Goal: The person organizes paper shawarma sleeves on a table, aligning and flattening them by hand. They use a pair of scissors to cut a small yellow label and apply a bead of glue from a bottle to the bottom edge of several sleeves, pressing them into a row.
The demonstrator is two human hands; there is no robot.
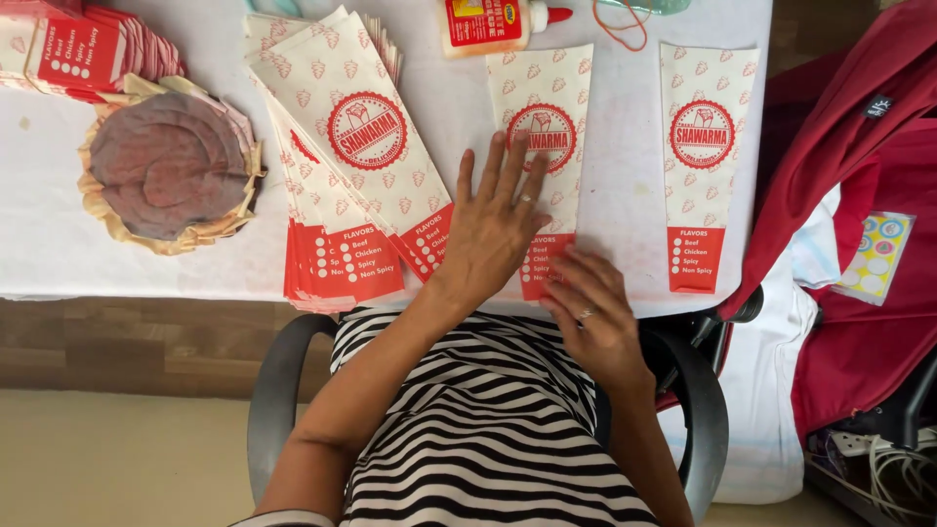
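From the head camera, the left hand (496,226) lies flat, fingers spread, on a printed paper sleeve (543,146) on the white table (625,185). The right hand (590,314) presses the sleeve's red lower end, fingers together. A fanned stack of sleeves (346,166) lies just left, a glue bottle (498,23) above.

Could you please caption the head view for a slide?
Left hand and right hand press a printed paper sleeve flat on the white table.
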